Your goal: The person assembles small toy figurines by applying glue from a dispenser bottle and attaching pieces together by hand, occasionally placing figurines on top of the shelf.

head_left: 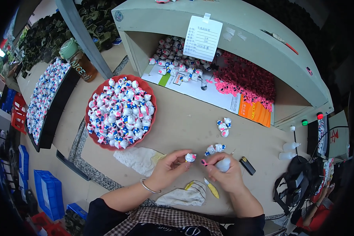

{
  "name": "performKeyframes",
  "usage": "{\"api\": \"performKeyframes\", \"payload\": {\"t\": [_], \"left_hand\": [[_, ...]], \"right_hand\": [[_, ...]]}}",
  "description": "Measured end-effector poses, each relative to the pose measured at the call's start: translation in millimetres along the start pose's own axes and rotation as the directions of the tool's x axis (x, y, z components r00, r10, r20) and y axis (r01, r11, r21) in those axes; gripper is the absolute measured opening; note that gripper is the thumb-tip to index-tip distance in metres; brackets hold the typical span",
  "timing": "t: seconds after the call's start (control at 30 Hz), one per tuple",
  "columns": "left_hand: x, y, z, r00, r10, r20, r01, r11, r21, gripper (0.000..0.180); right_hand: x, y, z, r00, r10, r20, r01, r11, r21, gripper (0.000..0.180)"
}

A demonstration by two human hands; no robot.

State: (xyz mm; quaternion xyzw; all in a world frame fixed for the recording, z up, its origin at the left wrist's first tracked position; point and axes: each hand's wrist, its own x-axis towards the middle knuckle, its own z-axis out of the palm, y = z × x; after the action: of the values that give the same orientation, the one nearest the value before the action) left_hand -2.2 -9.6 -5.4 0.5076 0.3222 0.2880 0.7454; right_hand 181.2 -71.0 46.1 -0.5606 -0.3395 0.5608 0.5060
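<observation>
Between the thumb and fingers of my left hand (168, 170) is a small white figurine (190, 157) with a bit of pink on it. My right hand (229, 177) is closed around a small white squeeze bottle (224, 165), and its fingertips also pinch a small pink piece (204, 162). The pink piece and the figurine are a short gap apart. Just beyond my right hand, a few white and blue figurines (215, 149) lie on the table, with another small group (224, 127) farther off. A black lighter (247, 165) rests right of that hand.
A red scalloped bowl (154, 118) heaped with figurines stands left. The grey-green shelf (263, 39) behind holds pink pieces (246, 78) and more figurines (177, 69). Cloths (135, 160) and a yellow-handled knife (212, 188) lie near me. A jar (80, 65) and black tray (53, 112) are far left.
</observation>
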Motion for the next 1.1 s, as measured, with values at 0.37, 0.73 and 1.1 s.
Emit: {"api": "performKeyframes", "payload": {"t": [0.37,0.73,1.1], "left_hand": [[-2,-1,1,0.997,0.069,0.045,-0.073,0.990,0.121,0.036],[5,3,-8,0.995,-0.053,0.086,0.061,0.993,-0.101,0.032],[0,3,-8,0.992,-0.045,0.120,0.053,0.997,-0.065,0.033]], "right_hand": [[9,22,20,0.998,0.053,-0.040,-0.061,0.961,-0.269,0.009],[13,28,22,0.990,-0.130,-0.044,0.112,0.950,-0.293,0.017],[10,39,20,0.993,-0.115,-0.007,0.108,0.954,-0.280,0.015]]}}
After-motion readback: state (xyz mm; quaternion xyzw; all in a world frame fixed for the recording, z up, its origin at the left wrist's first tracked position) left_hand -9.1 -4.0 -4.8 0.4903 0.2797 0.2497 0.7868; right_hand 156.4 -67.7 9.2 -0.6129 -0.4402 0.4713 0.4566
